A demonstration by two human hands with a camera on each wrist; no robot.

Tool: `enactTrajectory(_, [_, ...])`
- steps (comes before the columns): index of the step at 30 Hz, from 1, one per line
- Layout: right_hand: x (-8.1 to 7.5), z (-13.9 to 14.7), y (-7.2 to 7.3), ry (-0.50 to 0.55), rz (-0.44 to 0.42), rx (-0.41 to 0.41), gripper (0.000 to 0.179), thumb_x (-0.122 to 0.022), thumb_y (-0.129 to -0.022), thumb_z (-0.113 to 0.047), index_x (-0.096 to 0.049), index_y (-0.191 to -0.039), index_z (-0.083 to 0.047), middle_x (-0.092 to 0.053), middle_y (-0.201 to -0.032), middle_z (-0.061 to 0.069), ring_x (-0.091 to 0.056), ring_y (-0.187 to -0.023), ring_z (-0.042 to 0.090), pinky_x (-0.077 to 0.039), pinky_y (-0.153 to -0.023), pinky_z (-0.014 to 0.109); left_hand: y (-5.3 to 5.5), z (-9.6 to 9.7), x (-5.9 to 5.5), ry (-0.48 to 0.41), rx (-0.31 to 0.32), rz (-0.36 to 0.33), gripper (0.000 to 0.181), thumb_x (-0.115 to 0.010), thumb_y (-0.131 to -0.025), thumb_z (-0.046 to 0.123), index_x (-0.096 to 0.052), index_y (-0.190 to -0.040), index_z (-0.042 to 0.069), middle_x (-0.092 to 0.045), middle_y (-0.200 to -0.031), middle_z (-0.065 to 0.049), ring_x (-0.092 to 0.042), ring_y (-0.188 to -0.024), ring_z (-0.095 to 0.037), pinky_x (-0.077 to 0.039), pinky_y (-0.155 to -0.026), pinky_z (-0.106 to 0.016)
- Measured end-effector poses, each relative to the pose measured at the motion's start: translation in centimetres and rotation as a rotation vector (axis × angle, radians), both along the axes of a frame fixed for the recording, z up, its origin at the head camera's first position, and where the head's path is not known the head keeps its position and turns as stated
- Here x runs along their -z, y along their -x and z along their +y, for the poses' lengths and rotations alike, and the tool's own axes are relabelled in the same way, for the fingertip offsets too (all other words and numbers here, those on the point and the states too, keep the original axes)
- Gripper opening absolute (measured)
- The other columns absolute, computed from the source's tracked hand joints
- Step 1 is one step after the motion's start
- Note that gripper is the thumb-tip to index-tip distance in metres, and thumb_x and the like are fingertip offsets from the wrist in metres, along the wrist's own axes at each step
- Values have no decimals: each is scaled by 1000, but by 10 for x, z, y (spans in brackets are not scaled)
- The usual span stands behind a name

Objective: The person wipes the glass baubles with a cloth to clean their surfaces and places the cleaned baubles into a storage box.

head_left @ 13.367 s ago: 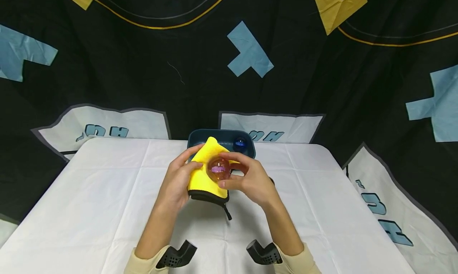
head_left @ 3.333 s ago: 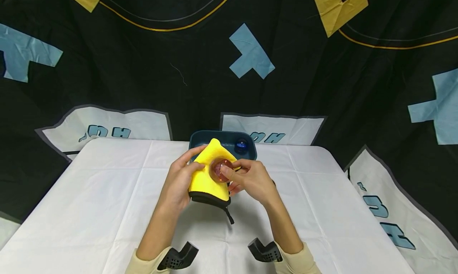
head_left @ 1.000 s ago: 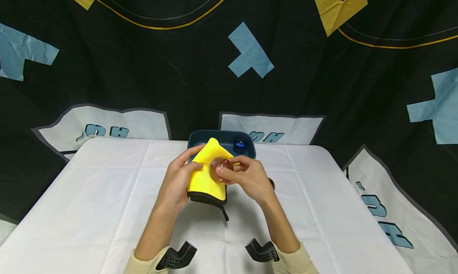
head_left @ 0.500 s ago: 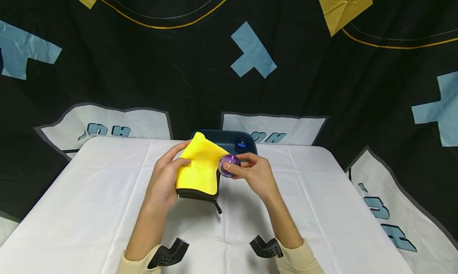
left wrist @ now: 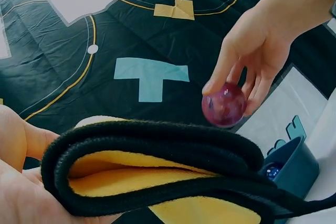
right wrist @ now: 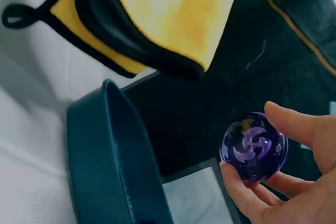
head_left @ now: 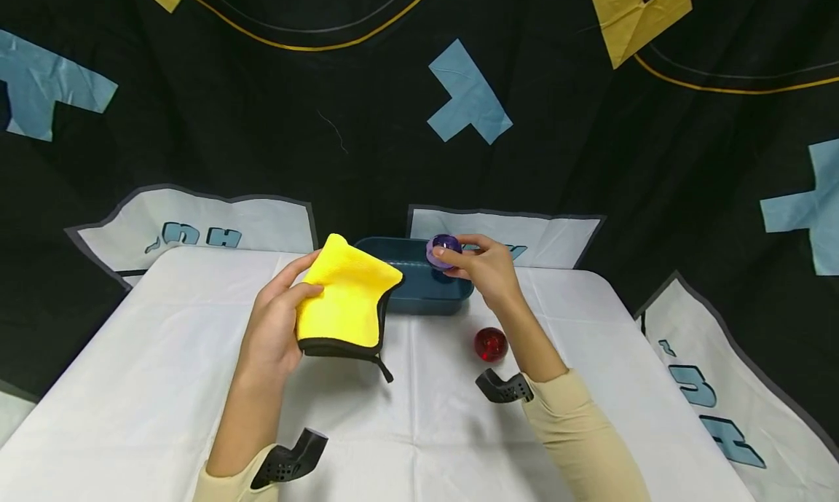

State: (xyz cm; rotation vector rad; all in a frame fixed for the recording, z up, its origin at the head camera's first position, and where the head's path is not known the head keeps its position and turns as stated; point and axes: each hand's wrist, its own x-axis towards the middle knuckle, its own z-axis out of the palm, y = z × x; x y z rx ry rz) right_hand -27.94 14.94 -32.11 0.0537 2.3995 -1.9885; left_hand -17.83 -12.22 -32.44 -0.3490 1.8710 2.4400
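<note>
My left hand (head_left: 270,331) holds a folded yellow cloth (head_left: 344,298) with black edging and a hanging loop, raised above the white table. Between the thumb and fingers of my right hand (head_left: 490,267) is a clear purple ball (head_left: 443,253), with a swirl emblem inside that shows in the right wrist view. The ball is apart from the cloth and overlaps the right end of a dark teal bin (head_left: 426,304) in the head view. Inside that bin lies a blue ball (left wrist: 273,171), seen in the left wrist view.
A clear red ball (head_left: 491,344) rests on the white tablecloth (head_left: 367,444), beside my right forearm and in front of the bin. Behind the table hangs a black cloth backdrop (head_left: 367,123) with blue and yellow patches.
The purple ball, earlier against the cloth, has moved away and up to the bin with my right hand. My left hand and the cloth have shifted left. The red ball has come into sight.
</note>
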Motion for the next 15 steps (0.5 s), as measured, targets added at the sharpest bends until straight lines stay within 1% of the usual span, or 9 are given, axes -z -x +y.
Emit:
enactTrajectory(2, [1,-5,11,16,-12,12,60,-86,-81,-26,-62,-132,-4,-67,-119,17,-75,-91,21,-59,-88,31,0,-1,0,2,-4,-2,50,-48,-102,16,-51,-147,37,-33,-156,1,-38,-135,-25,-53,-99,-25])
enactTrajectory(6, [8,-17,31,34,-26,46,57,-86,-81,-20,-64,-131,-6,-70,-120,18,-73,-94,22,-59,-90,32,0,-3,0,5,-17,-13,50,-50,-102,18,-51,-147,38,-33,-156,3,-39,-134,-24,-52,-101,-25])
enactTrajectory(9, [14,-26,45,60,-26,67,55,-86,-80,-14,-65,-130,-5,-70,-120,19,-72,-89,19,-59,-89,31,0,-3,0,0,-25,-21,50,-51,-102,19,-50,-147,40,-32,-157,4,-39,-135,-23,-50,-104,-26])
enactTrajectory(13, [24,-40,58,102,-32,77,54,-86,-79,-7,-65,-128,-2,-70,-121,21,-70,-82,15,-60,-88,31,0,-5,0,-10,-33,-25,50,-51,-102,19,-50,-147,41,-32,-157,5,-39,-136,-23,-49,-106,-27])
enactTrajectory(15, [30,-46,64,96,-34,82,55,-86,-78,-5,-65,-128,-1,-70,-121,22,-70,-82,17,-60,-87,32,0,-6,-1,-7,-39,-24,50,-51,-102,18,-50,-147,41,-32,-157,5,-39,-135,-22,-48,-106,-26])
